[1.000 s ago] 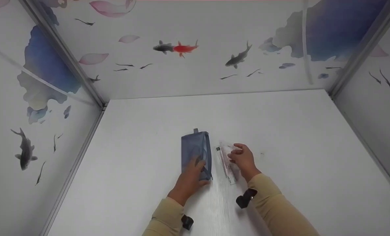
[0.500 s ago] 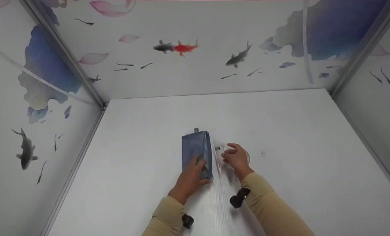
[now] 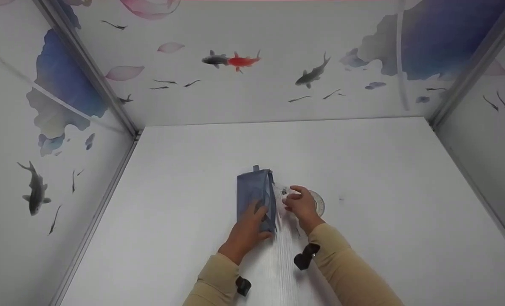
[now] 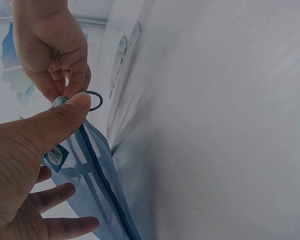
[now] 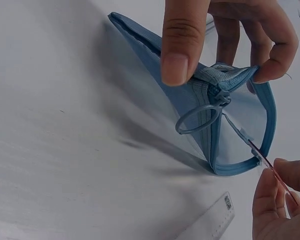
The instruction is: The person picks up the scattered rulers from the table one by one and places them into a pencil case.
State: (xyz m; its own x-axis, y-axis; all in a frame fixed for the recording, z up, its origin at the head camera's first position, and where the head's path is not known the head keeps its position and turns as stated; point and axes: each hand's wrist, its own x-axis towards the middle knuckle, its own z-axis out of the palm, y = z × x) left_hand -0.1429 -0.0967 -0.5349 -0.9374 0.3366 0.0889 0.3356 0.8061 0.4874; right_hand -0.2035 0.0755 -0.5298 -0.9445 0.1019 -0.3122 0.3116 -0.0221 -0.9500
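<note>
my left hand [image 3: 246, 227] grips the blue zip pouch [image 3: 249, 186] by its gaping mouth. my right hand [image 3: 302, 207] pinches a thin plastic piece [image 5: 261, 157] at the opening, a ruler [image 5: 208, 219] nearby.

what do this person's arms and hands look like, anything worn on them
The left hand and right hand are ungloved. The left sleeve and right sleeve are plain tan, reaching the wrists. A small black device juts out near the right cuff, and another small black device near the left.
</note>
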